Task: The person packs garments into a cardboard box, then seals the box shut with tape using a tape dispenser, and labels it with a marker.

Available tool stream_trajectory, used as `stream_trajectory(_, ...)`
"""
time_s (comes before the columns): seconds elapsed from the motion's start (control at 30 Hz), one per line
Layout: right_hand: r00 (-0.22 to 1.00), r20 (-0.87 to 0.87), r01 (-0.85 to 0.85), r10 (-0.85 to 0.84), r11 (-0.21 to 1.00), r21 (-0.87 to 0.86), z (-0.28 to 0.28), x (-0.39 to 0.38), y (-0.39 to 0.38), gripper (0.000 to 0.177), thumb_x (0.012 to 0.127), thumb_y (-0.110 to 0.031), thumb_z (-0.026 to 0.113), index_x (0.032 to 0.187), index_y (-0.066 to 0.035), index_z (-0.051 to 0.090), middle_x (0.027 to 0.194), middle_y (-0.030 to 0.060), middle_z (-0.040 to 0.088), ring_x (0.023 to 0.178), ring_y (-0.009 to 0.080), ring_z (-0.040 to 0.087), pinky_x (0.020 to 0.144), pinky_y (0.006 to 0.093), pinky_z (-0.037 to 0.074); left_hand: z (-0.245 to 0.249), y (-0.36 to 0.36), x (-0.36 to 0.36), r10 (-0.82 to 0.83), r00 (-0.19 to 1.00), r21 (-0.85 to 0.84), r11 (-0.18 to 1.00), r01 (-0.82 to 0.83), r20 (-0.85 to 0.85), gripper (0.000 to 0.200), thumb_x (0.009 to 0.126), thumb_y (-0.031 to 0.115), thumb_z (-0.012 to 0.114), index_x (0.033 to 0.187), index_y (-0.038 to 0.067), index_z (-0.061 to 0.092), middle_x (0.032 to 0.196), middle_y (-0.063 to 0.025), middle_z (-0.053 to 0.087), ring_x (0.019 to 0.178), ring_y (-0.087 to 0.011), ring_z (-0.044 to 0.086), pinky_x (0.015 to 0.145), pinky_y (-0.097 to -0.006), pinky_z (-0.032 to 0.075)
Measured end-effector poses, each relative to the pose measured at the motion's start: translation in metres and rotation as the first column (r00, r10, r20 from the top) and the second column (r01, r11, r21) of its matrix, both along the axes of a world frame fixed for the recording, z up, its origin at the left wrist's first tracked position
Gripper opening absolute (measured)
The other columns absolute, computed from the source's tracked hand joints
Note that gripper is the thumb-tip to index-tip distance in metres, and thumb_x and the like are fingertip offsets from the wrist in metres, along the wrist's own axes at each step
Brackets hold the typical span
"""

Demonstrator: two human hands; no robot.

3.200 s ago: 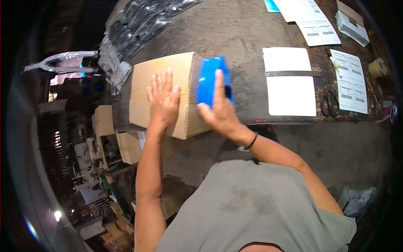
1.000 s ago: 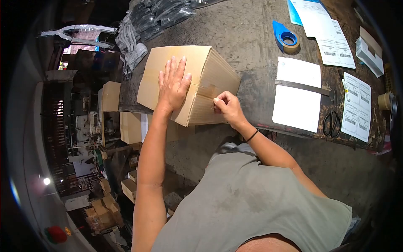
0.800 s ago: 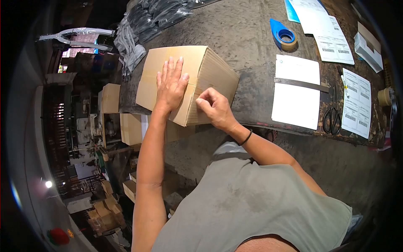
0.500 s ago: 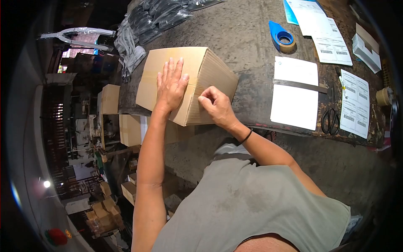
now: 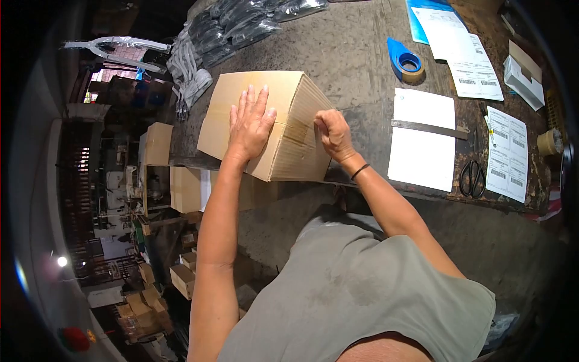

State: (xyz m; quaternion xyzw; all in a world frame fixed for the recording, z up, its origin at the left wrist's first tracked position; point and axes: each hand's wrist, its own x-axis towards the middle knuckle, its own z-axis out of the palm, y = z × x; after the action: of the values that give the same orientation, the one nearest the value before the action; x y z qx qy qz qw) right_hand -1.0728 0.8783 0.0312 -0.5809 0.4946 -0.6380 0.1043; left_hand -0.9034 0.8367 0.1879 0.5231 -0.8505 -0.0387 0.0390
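Observation:
A closed cardboard box (image 5: 238,87) stands near the front edge of the dark table. My left hand (image 5: 250,130) lies flat on its top with the fingers spread. At the box's right side, my right hand (image 5: 333,131) is closed with the fingers curled in; whatever may be inside them is hidden. A strip of tape (image 5: 298,131) runs from the top over the edge and down that side, toward the right hand.
To the right lie a blue tape dispenser (image 5: 405,60), a white sheet (image 5: 422,154) under a dark metal strip (image 5: 428,128), black scissors (image 5: 472,178) and printed label sheets (image 5: 506,154). Bagged dark items (image 5: 241,24) are heaped at the back left. More cartons (image 5: 186,187) stand below the table's left end.
My right hand has moved right, away from the box's top edge and along its side, still closed. My left hand stays flat on the top.

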Motion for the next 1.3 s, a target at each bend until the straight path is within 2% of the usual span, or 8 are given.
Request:
stream_trajectory(0.27, 0.996, 0.085, -0.048, 0.041, 0.995, 0.090, -0.023, 0.005, -0.003, 0.018, 0.078, -0.002, 0.059, 0.095, -0.008, 0.058, 0.084, 0.0110, 0.056, 0.079, 0.0292, 0.057, 0.069, 0.0368, 0.050, 0.000, 0.004, -0.001, 0.030, 1.000, -0.022, 0.999, -0.030, -0.001, 0.063, 0.096, 0.049, 0.034, 0.149, 0.017, 0.027, 0.155, -0.0198, 0.019, 0.144, -0.0349, 0.015, 0.115, -0.0512, 0.007)
stream_trajectory(0.53, 0.989, 0.116, -0.102, 0.094, 0.993, 0.064, 0.081, -0.006, 0.002, 0.038, 0.082, -0.022, 0.070, 0.113, -0.006, 0.055, 0.123, 0.0179, 0.048, 0.115, 0.0341, 0.048, 0.098, 0.0428, 0.040, 0.004, 0.036, 0.007, -0.275, 0.939, -0.318, 0.927, 0.201, -0.206, 0.014, 0.086, 0.013, 0.056, 0.095, 0.005, 0.062, 0.091, -0.0157, 0.061, 0.090, -0.0364, 0.057, 0.080, -0.0445, 0.047)
stream_trajectory(0.7, 0.977, 0.166, -0.150, 0.131, 0.983, 0.109, 0.070, 0.007, -0.005, 0.055, 0.080, -0.020, 0.068, 0.127, -0.008, 0.043, 0.136, 0.0177, 0.035, 0.129, 0.0334, 0.035, 0.106, 0.0445, 0.032, 0.006, -0.066, 0.117, 0.232, 0.963, -0.235, 0.937, -0.259, -0.136, 0.016, 0.089, 0.016, 0.049, 0.089, 0.003, 0.059, 0.086, -0.0180, 0.061, 0.087, -0.0369, 0.058, 0.081, -0.0447, 0.047)
stream_trajectory(0.83, 0.950, 0.277, -0.178, 0.140, 0.977, 0.114, 0.063, 0.010, -0.004, 0.054, 0.083, -0.019, 0.064, 0.131, -0.009, 0.041, 0.135, 0.0130, 0.036, 0.130, 0.0287, 0.035, 0.104, 0.0440, 0.036, -0.001, 0.014, 0.031, -0.488, 0.870, -0.271, 0.849, 0.453, -0.072, 0.015, 0.088, 0.016, 0.050, 0.088, 0.004, 0.060, 0.086, -0.0171, 0.061, 0.088, -0.0355, 0.058, 0.081, -0.0454, 0.046)
stream_trajectory(0.93, 0.893, 0.412, -0.246, 0.179, 0.962, 0.115, 0.066, 0.013, 0.002, 0.053, 0.086, -0.017, 0.060, 0.134, -0.009, 0.039, 0.135, 0.0114, 0.036, 0.129, 0.0261, 0.036, 0.104, 0.0428, 0.037, -0.025, -0.041, 0.062, -0.547, 0.772, -0.378, 0.823, 0.424, -0.325, 0.017, 0.087, 0.017, 0.051, 0.085, 0.004, 0.061, 0.086, -0.0156, 0.062, 0.086, -0.0338, 0.059, 0.081, -0.0453, 0.047)
stream_trajectory(1.1, 0.932, 0.355, -0.139, 0.068, 0.974, 0.178, 0.074, 0.019, 0.007, 0.052, 0.091, -0.022, 0.054, 0.137, -0.006, 0.036, 0.135, 0.0163, 0.040, 0.130, 0.0260, 0.036, 0.108, 0.0422, 0.033, -0.036, -0.168, 0.183, 0.120, 0.932, 0.149, 0.986, -0.073, -0.341, 0.032, 0.093, 0.030, 0.052, 0.098, 0.000, 0.064, 0.100, -0.0112, 0.066, 0.088, -0.0271, 0.062, 0.078, -0.0398, 0.049)
stream_trajectory(1.2, 0.802, 0.597, -0.154, 0.011, 0.970, 0.190, 0.052, 0.028, 0.017, 0.059, 0.098, -0.034, 0.047, 0.143, -0.001, 0.028, 0.143, 0.0163, 0.037, 0.133, 0.0263, 0.034, 0.111, 0.0392, 0.027, -0.067, -0.147, 0.190, 0.373, 0.452, 0.490, 0.855, 0.171, -0.810, 0.055, 0.093, 0.048, 0.054, 0.125, 0.003, 0.056, 0.117, -0.0073, 0.062, 0.104, -0.0148, 0.056, 0.091, -0.0321, 0.044)
stream_trajectory(1.3, 0.689, 0.724, -0.278, 0.034, 0.935, 0.221, 0.038, 0.070, 0.061, 0.060, 0.102, -0.044, 0.030, 0.145, -0.002, 0.028, 0.144, 0.0107, 0.037, 0.132, 0.0220, 0.035, 0.110, 0.0355, 0.027, -0.123, -0.110, 0.183, 0.698, 0.087, 0.649, 0.603, 0.465, -0.711, 0.064, 0.096, 0.055, 0.042, 0.135, 0.004, 0.046, 0.128, -0.0059, 0.055, 0.116, -0.0179, 0.051, 0.098, -0.0336, 0.041)
